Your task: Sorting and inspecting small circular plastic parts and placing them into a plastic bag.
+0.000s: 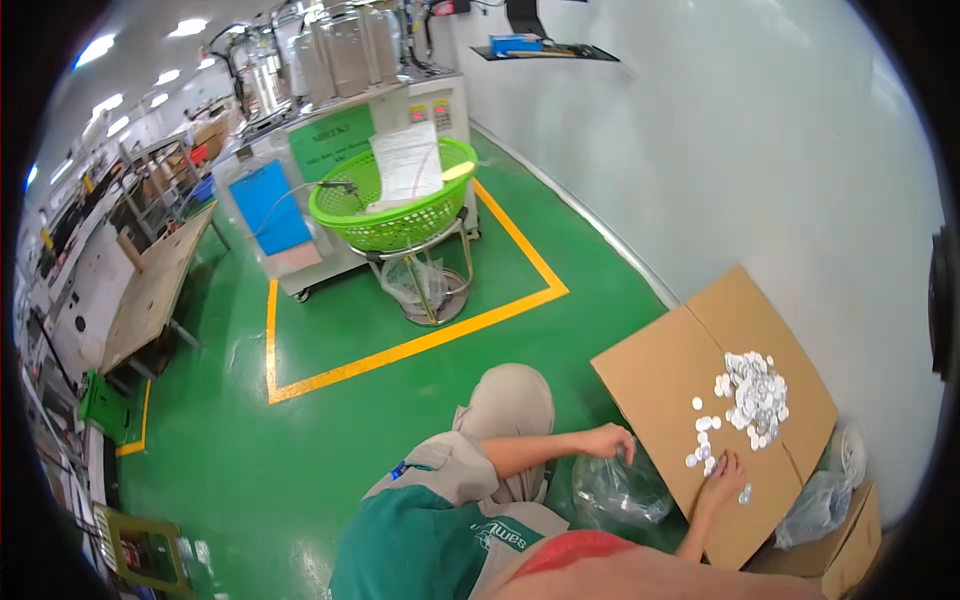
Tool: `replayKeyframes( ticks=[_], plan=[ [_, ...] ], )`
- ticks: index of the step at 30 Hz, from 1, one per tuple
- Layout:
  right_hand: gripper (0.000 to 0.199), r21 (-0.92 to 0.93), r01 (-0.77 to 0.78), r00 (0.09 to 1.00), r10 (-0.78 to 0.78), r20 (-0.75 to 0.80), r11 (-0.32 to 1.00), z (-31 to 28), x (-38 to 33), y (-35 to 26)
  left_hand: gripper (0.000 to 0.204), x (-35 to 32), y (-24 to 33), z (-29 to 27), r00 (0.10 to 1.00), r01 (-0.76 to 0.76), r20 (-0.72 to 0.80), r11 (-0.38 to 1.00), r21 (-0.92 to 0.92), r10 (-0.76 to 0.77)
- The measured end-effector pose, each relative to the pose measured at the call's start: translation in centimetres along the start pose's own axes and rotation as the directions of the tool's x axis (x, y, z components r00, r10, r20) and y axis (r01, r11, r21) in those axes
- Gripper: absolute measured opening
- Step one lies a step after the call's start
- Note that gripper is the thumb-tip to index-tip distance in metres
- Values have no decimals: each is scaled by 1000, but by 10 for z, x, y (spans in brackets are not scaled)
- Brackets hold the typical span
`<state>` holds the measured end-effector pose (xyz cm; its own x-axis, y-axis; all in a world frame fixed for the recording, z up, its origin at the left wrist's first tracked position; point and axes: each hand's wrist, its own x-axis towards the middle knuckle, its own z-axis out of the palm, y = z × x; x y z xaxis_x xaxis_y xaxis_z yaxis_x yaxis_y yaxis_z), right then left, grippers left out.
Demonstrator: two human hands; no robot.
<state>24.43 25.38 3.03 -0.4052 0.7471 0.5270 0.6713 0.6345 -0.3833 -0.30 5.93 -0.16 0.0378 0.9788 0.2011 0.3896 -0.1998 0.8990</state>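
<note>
Currently: silver discs (758, 398) loose on a cardboard sheet (665, 370)

The discs sit mostly in one heap towards the sheet's far side; a scattered few lie nearer. Right hand (722, 482): over the sheet, fingers partly bent, tips at the scattered few; cannot tell whether it grips any. Left hand (606, 441): half-curled just above a clear plastic bag (622, 492) beside the sheet; hold on the film cannot be told. Farther off, a green basket (400, 228) stands on a round metal stand (434, 308).

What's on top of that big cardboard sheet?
On the cardboard sheet lies a heap of small silvery discs, with loose ones scattered beside it. The heap hides its lower layers, and the right hand covers whatever is beneath.
</note>
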Motion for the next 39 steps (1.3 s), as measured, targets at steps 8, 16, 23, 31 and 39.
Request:
replayKeyframes(
  ticks=[8, 16, 23, 31, 39],
  plan=[
    [28, 286, 66, 988, -102, 114, 956, 39, -8, -74, 71, -1, -15, -18, 998, 24, -67, 939, 343, -1],
    [27, 304, 257, 942, -307, 131, 917, 32, -64, -115, 77, 12, 21, -28, 872, 487, 94, 827, -280, -481],
    [35, 536, 62, 827, -344, 444, 842, 55, -98, -128, 86, -6, 24, -14, 832, 554, 242, 740, -382, -499],
    [34, 26, -94, 252, -2, 968, 995, -11, -106, -89, 82, -10, 10, -13, 951, 299, 16, 934, 195, -308],
    [22, 188, 35, 988, -63, 142, 981, 3, 48, -77, 80, -1, 13, -11, 947, 309, 38, 936, 168, -319]
  ],
)
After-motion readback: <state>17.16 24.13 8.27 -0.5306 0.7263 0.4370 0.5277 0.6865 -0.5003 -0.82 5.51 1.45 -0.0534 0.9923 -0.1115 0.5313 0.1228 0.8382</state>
